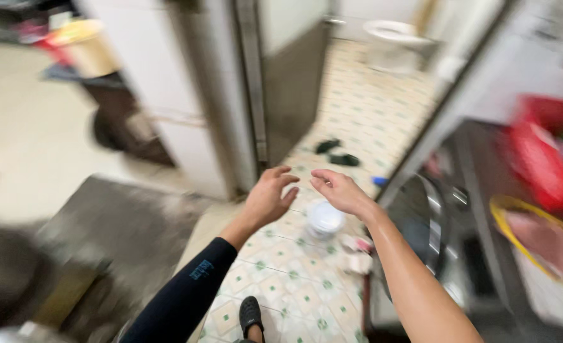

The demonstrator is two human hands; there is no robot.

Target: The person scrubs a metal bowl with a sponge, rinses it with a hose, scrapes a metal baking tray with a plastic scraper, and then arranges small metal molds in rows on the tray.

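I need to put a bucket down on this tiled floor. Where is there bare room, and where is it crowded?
Bare tile lies past the dark slippers toward the toilet, and near the foot. It is crowded below the right hand: a white tub and small clutter beside the washing machine. The left hand holds nothing.

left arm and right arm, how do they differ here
The left hand comes out of a dark long sleeve; the right hand is on a bare forearm. The left hand shows its back with fingers curled; the right hand turns more sideways. Both are open, empty, raised over the tiled floor.
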